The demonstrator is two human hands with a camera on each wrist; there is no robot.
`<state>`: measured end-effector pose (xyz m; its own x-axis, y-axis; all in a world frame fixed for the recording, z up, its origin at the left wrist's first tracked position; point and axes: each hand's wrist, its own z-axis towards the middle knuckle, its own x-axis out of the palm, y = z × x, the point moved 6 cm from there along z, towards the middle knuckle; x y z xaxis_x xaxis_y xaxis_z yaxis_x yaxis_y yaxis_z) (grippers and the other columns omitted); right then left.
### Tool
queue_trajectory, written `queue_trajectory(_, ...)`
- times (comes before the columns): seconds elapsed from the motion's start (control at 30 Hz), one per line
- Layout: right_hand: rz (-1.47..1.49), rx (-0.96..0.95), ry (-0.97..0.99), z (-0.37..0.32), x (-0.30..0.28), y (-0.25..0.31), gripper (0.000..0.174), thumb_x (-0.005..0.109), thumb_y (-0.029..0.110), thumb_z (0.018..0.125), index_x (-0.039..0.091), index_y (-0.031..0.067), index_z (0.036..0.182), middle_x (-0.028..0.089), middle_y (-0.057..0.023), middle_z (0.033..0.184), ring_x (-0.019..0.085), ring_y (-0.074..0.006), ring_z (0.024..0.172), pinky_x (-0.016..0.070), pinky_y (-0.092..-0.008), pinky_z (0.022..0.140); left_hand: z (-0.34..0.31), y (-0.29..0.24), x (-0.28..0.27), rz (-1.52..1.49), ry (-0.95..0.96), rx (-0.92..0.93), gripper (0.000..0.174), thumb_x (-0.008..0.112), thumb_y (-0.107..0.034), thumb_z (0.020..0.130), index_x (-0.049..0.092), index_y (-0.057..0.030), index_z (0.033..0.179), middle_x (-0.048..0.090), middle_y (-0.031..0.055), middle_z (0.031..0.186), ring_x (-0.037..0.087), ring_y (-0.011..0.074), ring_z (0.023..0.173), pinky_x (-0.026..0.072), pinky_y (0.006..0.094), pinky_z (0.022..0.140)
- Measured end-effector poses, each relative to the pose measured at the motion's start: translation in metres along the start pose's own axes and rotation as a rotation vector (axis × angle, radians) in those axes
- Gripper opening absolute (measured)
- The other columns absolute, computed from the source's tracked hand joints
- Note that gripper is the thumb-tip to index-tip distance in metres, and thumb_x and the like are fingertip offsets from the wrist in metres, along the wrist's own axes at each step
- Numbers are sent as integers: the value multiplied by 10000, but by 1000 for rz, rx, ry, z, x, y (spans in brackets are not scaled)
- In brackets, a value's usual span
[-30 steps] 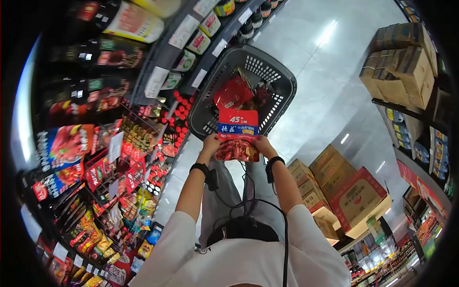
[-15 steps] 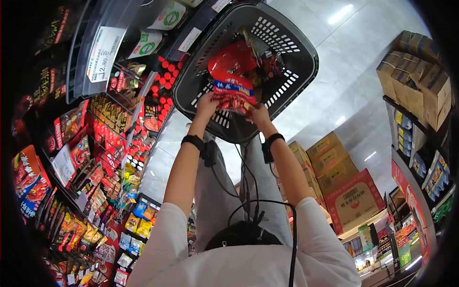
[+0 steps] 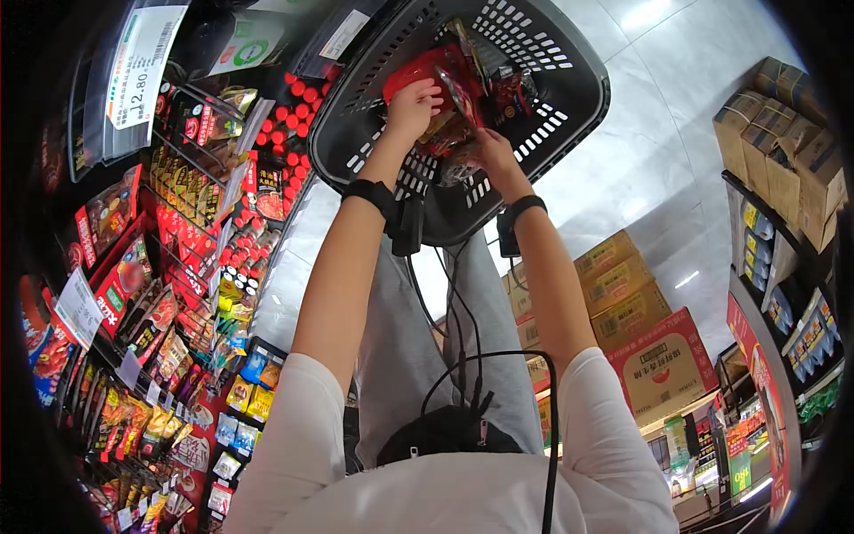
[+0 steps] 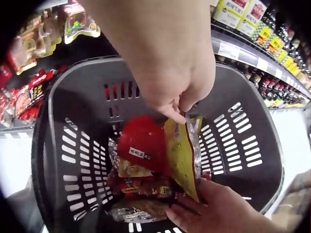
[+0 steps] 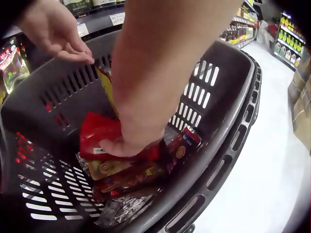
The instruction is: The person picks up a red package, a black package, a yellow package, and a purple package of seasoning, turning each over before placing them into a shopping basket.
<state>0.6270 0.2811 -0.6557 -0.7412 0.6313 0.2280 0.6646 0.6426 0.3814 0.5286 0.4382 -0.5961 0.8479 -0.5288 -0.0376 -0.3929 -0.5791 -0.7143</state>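
Observation:
A seasoning packet (image 4: 181, 148), red on one side with a yellow back, stands on edge inside a black shopping basket (image 4: 87, 77). My right hand (image 4: 221, 208) pinches its lower end between thumb and fingers; the head view shows this right hand (image 3: 500, 160) at the basket's near side. My left hand (image 3: 414, 109) is over the basket with loosely bent fingers. In the right wrist view, the left hand's fingertips (image 5: 89, 59) are right at the packet's top corner. Under the hands lies a red pouch (image 4: 141, 143), beside a dark red packet (image 5: 184, 145).
Shelves of hanging food packets (image 3: 178, 356) and rows of red-capped bottles (image 3: 294, 116) line the left. A price tag (image 3: 142, 71) sticks out near the basket. Cardboard cartons (image 3: 663, 365) are stacked at right. Cables (image 3: 463, 356) hang before my legs.
Both hands have lowered the seasoning packet into the basket and turned it from flat onto its edge. The left hand's grip has loosened. The basket appears nearer in view.

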Motion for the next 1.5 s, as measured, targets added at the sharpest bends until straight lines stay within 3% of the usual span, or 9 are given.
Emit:
queue_trajectory(0.2, -50, 28, 19, -7, -1, -1, 295, 502, 223, 899, 543, 42, 1129, 592, -54, 978, 570, -136, 742, 505, -298, 735, -12, 24, -13, 32, -37, -44, 371, 424, 70, 844, 462, 71, 1213, 601, 187, 1087, 624, 206, 909, 525, 276, 675)
queue_trajectory(0.4, -198, -170, 0, -49, -15, 9, 287, 524, 229, 891, 553, 22, 1087, 618, -53, 892, 560, -117, 709, 480, -255, 673, -73, 12, -42, -178, -42, -124, 334, 476, -47, 887, 496, 3, 1216, 587, 109, 1120, 580, 164, 976, 474, 282, 832)
queue_trajectory(0.47, -245, -285, -18, -68, -32, 8, 260, 535, 226, 882, 581, 5, 1010, 630, -65, 847, 563, -107, 685, 458, -235, 602, -107, 1, -61, -342, -76, -111, 328, 487, -83, 897, 496, 0, 1215, 577, 110, 1136, 570, 172, 1000, 461, 296, 871)
queue_trajectory(0.57, -506, -382, -99, -114, -57, 20, 215, 516, 170, 887, 589, 9, 1009, 647, -77, 866, 579, -115, 708, 469, -245, 622, -166, -6, -97, -509, -166, -47, 337, 490, -120, 912, 480, 7, 1223, 540, 136, 1194, 548, 204, 1049, 440, 335, 926)
queue_trajectory(0.7, -845, -492, -237, -151, -116, 10, 159, 543, 99, 850, 598, 45, 989, 647, -138, 828, 640, -260, 764, 491, -326, 670, -263, -28, -138, -516, -404, 61, 334, 468, -131, 922, 468, 16, 1221, 500, 171, 1239, 527, 260, 1083, 414, 396, 967)
queue_trajectory(0.8, -1052, -613, -292, -194, -143, 16, 116, 548, 97, 836, 594, 58, 936, 637, -152, 814, 620, -335, 750, 481, -379, 636, -327, -40, -160, -525, -583, 161, 300, 500, -158, 924, 538, 19, 1164, 584, 121, 1074, 577, 180, 950, 466, 311, 881)
queue_trajectory(1.0, -1098, -562, -470, -268, -184, 10, 127, 525, 130, 831, 606, 67, 907, 637, -166, 808, 616, -338, 764, 476, -390, 654, -424, -34, -183, -458, -777, 217, 287, 506, -180, 930, 567, 14, 1132, 593, 111, 1024, 585, 161, 889, 480, 302, 858)
queue_trajectory(1.2, -1219, -668, -409, -296, -146, -19, 135, 515, 104, 793, 612, 48, 869, 636, -177, 747, 619, -347, 727, 487, -407, 651, -553, -35, -223, -448, -957, 436, 297, 522, -205, 927, 578, 22, 1110, 621, 88, 952, 595, 142, 826, 488, 283, 815)
queue_trajectory(1.5, -1447, -851, -144, -333, -14, -77, 139, 496, 89, 788, 619, 41, 831, 624, -227, 763, 605, -402, 745, 488, -458, 678, -803, 44, -273, -410, -1355, 557, 292, 509, -176, 931, 566, 35, 1126, 621, 86, 940, 589, 120, 812, 487, 251, 789)
